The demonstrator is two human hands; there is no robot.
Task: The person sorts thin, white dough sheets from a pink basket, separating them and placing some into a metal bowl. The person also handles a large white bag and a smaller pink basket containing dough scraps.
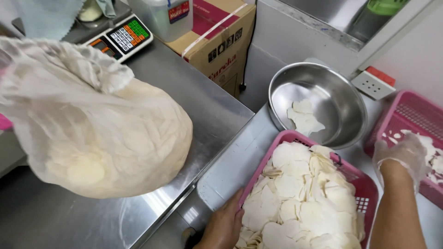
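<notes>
A large white cloth sack (pixel 97 133), bulging full, lies on the steel surface (pixel 217 106). A scale with coloured keypad (pixel 122 39) and a cardboard box (pixel 217 44) stand behind it. A white socket block (pixel 374 83) sits far side.

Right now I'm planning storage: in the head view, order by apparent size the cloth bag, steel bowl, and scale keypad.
1. cloth bag, though nearness to the camera inflates it
2. steel bowl
3. scale keypad, farthest away, so true size is unsure
</notes>
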